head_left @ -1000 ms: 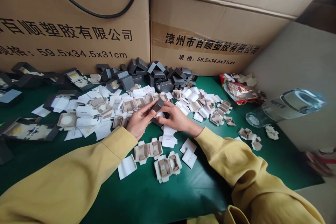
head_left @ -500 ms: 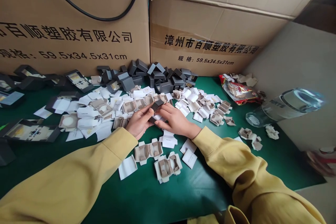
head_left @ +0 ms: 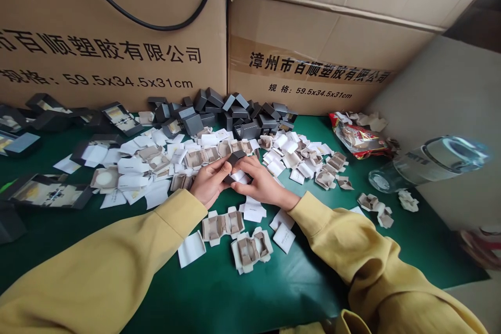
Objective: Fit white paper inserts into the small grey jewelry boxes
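Note:
Both hands meet over the green table top point(head_left: 219, 292). My left hand point(head_left: 208, 181) and my right hand point(head_left: 260, 183) are closed together on a small dark grey box point(head_left: 234, 159), its lid tilted up, with a white insert showing under the right fingers. Around the hands lie many white cards point(head_left: 252, 211) and beige folded inserts point(head_left: 222, 224). A heap of shut grey boxes point(head_left: 230, 112) is piled just beyond the hands. Yellow sleeves cover both forearms.
Two large cardboard cartons point(head_left: 297, 47) with a black cable point(head_left: 156, 23) stand along the back. Larger open dark boxes point(head_left: 47, 193) lie at the left. A clear glass bottle point(head_left: 426, 162) lies on its side at the right, beside a red snack packet point(head_left: 358, 135).
The hands have kept hold of the small grey box and lowered it slightly toward the table; the right fingers shifted over the white insert. The camera view moved a little.

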`<control>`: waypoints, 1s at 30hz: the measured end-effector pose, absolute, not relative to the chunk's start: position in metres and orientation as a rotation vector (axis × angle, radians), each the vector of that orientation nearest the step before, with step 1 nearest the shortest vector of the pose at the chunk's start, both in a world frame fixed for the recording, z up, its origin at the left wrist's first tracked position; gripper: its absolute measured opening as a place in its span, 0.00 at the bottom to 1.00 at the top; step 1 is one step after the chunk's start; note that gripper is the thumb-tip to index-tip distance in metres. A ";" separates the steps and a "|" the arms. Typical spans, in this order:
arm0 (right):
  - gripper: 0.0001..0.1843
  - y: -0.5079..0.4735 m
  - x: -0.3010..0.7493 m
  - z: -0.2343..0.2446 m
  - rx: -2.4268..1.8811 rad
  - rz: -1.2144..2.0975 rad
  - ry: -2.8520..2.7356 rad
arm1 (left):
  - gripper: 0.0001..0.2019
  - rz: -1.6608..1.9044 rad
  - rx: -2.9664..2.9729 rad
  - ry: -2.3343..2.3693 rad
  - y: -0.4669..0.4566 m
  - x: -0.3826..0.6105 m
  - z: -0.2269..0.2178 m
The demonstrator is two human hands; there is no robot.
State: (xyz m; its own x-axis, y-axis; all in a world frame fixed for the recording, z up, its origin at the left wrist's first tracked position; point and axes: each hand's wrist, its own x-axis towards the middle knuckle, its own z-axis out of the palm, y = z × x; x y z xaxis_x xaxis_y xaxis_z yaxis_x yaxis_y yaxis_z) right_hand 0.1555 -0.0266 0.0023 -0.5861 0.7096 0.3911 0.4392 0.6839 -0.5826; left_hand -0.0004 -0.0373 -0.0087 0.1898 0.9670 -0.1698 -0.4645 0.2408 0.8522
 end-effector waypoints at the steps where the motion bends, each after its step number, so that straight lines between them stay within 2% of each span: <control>1: 0.11 -0.026 0.155 0.002 -0.857 0.579 -2.277 | 0.23 1.149 0.748 0.836 -0.037 0.000 -0.008; 7: 0.10 -0.025 0.152 -0.008 -0.832 0.517 -2.228 | 0.21 1.160 0.736 0.836 -0.037 0.000 -0.008; 14: 0.15 -0.037 0.150 -0.016 -0.939 0.437 -2.086 | 0.22 1.218 0.709 0.835 -0.037 0.001 -0.008; 22: 0.20 -0.047 0.145 -0.015 -0.966 0.347 -2.260 | 0.20 1.284 0.690 0.766 -0.032 -0.003 -0.019; 26: 0.18 -0.045 0.142 -0.010 -0.950 0.535 -2.107 | 0.17 1.286 0.695 0.720 -0.030 -0.003 -0.015; 30: 0.16 -0.033 0.146 -0.009 -1.046 0.845 -1.646 | 0.15 1.247 0.671 0.662 -0.029 -0.002 -0.010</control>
